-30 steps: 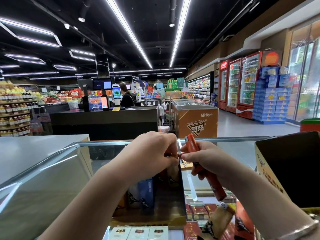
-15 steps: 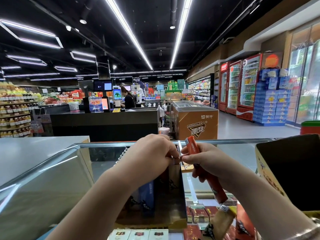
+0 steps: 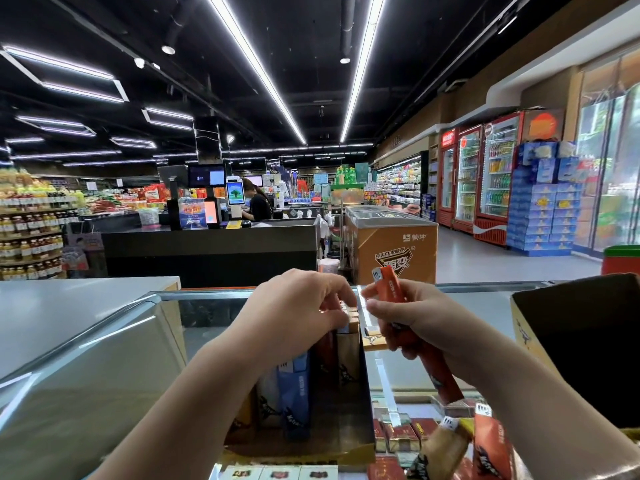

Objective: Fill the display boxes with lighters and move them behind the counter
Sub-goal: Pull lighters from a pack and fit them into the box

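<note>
Far left: shelves of bottled drinks (image 3: pixel 31 233), labels too small to read, then a pale counter top (image 3: pixel 69 306) cut by the frame edge. Glass display counter (image 3: pixel 104 368) beneath, glare hiding most of what lies under its left pane. Left hand (image 3: pixel 298 306) curled over the tops of lighters standing in the display box (image 3: pixel 349 410), fingertips pinching one at the box's far right corner; palm covering the heads, so the exact one pinched cannot be told. Below the wrist, a blue lighter (image 3: pixel 294 393) and an orange one upright in the box, the box's near wall cut off by the forearm. Right hand (image 3: pixel 419 320) gripping a bundle of lighters: an orange lighter (image 3: pixel 389 284) sticking up past the thumb, metal head showing, more lighter ends fanning out low by the wrist, blurred and uncountable. Cigarette packs (image 3: pixel 398 434) under the glass, print illegible. Far right: an open carton (image 3: pixel 581 351), dark inside, contents unseen, its right side out of frame. Beyond, a checkout counter (image 3: pixel 207 251), an orange freezer chest (image 3: pixel 391 247) and red drink coolers (image 3: pixel 485 178).
</note>
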The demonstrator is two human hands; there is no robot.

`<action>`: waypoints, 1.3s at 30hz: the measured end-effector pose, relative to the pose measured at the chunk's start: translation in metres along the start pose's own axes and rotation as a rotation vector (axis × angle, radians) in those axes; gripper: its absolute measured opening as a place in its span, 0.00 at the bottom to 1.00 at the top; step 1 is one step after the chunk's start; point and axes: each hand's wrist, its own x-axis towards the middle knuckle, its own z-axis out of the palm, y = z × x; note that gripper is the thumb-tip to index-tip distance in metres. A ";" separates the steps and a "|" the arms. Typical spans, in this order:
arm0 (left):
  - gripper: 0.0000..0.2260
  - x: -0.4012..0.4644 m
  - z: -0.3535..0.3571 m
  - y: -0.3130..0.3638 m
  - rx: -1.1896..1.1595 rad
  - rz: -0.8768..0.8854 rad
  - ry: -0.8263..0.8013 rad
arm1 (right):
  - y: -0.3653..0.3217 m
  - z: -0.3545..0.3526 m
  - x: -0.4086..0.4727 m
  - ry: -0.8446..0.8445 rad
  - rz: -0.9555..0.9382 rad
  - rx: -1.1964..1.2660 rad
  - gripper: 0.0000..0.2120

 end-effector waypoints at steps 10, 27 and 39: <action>0.08 0.004 -0.009 0.003 -0.634 0.002 0.067 | -0.015 0.006 -0.012 -0.345 -0.157 -0.103 0.07; 0.06 -0.006 -0.040 -0.008 -0.491 -0.057 -0.004 | 0.000 0.003 0.002 0.039 0.134 -0.092 0.04; 0.03 -0.001 -0.011 -0.006 0.006 -0.025 -0.110 | 0.004 0.009 0.003 -0.029 0.120 -0.137 0.05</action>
